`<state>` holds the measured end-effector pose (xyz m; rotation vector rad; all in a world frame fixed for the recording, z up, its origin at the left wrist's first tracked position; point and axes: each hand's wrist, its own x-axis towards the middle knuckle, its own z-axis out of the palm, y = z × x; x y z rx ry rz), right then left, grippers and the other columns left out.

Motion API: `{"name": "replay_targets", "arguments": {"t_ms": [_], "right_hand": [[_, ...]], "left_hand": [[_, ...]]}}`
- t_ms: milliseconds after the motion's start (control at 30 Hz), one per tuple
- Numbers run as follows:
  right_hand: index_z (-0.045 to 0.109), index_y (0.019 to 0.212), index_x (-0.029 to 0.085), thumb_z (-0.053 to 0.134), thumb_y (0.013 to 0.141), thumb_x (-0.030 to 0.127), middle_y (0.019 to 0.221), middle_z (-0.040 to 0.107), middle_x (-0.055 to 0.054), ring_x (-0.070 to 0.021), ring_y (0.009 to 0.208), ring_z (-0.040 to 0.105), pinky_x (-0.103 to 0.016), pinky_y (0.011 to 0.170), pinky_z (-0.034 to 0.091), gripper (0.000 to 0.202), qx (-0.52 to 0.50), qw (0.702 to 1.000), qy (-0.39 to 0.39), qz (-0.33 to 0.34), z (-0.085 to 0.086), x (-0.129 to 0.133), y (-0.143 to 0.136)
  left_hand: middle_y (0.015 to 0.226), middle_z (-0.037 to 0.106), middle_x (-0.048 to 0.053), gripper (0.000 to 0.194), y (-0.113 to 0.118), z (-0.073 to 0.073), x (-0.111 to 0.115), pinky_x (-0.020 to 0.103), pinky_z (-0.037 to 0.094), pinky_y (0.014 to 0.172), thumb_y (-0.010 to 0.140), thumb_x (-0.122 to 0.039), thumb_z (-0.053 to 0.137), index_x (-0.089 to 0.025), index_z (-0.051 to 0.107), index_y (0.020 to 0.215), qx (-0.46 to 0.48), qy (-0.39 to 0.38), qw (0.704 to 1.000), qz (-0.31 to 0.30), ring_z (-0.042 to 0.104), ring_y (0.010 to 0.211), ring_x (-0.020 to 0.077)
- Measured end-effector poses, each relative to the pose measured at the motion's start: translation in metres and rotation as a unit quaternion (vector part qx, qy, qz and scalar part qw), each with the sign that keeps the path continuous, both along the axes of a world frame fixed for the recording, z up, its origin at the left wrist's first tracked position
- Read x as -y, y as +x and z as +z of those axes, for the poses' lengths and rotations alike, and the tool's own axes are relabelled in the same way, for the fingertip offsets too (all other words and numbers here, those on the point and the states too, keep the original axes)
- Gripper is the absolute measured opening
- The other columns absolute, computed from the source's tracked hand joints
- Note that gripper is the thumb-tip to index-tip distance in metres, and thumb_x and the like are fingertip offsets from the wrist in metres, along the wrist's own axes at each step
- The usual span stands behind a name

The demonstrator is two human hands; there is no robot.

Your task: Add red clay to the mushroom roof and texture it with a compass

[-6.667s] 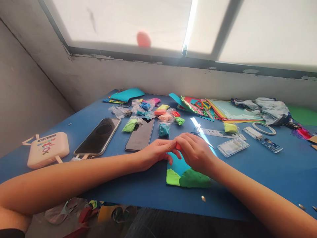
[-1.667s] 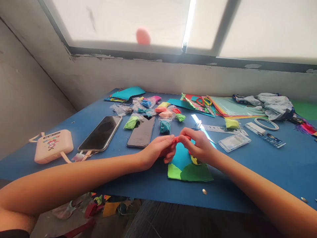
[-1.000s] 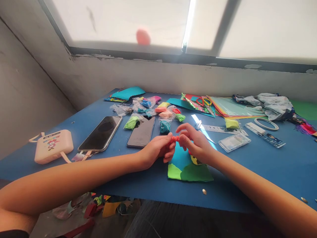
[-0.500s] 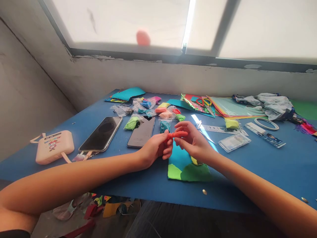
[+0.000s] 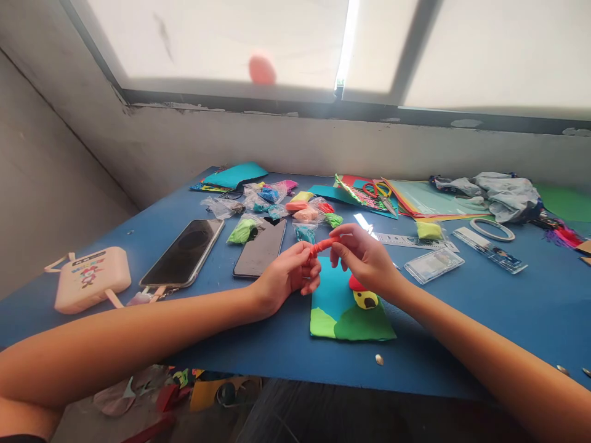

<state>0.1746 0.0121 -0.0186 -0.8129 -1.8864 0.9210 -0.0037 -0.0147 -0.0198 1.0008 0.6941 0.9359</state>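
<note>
While fingers (image 5: 306, 256) pinch, red clay (image 5: 324, 245) spans both hands.

A black sleeve edge (image 5: 22, 439) crosses the upper left arm (image 5: 138, 338); left hand (image 5: 289, 274) and right hand (image 5: 362, 258) bare.

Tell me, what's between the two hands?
A bumpy red-orange roll, maybe clay. In the head view, it runs from the pinched fingers of the left hand to the fingertips of the right hand.
</note>
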Motion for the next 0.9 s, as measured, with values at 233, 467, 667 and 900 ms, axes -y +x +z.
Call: {"name": "replay_targets", "arguments": {"t_ms": [233, 467, 667, 900], "right_hand": [[0.062, 0.083, 0.018, 0.050, 0.095, 0.037, 0.071, 0.064, -0.002, -0.0104, 0.060, 0.054, -0.023, 0.055, 0.037, 0.026, 0.218, 0.943, 0.245, -0.060, 0.000, -0.007, 0.013], [0.070, 0.090, 0.018, 0.048, 0.095, 0.036, 0.073, 0.066, -0.005, -0.0143, 0.065, 0.056, -0.026, 0.057, 0.036, 0.029, 0.306, 0.907, 0.280, -0.076, -0.004, -0.006, 0.015], [0.071, 0.096, 0.017, 0.052, 0.092, 0.031, 0.086, 0.064, -0.007, -0.0170, 0.076, 0.058, -0.028, 0.064, 0.043, 0.024, 0.274, 0.932, 0.220, -0.087, -0.010, -0.010, 0.013], [0.070, 0.088, 0.017, 0.054, 0.090, 0.030, 0.080, 0.064, -0.005, -0.0127, 0.068, 0.056, -0.025, 0.061, 0.043, 0.020, 0.206, 0.951, 0.222, -0.064, -0.008, -0.012, 0.013]], "left_hand": [[0.075, 0.057, 0.001, 0.030, -0.002, 0.007, 0.000, 0.020, 0.035, 0.050, 0.070, -0.039, 0.076, -0.016, 0.064, 0.082, -0.044, 0.063, 0.991, 0.109, 0.052, 0.072, 0.0127], [0.077, 0.067, 0.002, 0.032, -0.003, 0.002, -0.013, 0.023, 0.044, 0.062, 0.067, -0.040, 0.081, -0.016, 0.068, 0.083, -0.107, 0.127, 0.980, 0.113, 0.059, 0.075, 0.0143], [0.081, 0.069, 0.003, 0.030, -0.004, -0.002, -0.016, 0.031, 0.051, 0.078, 0.069, -0.041, 0.078, -0.016, 0.065, 0.078, -0.188, 0.186, 0.959, 0.106, 0.063, 0.081, 0.0180], [0.084, 0.065, 0.004, 0.018, -0.005, 0.004, -0.012, 0.029, 0.047, 0.072, 0.075, -0.036, 0.070, -0.018, 0.068, 0.076, -0.285, 0.300, 0.900, 0.140, 0.058, 0.081, 0.0183]]}}
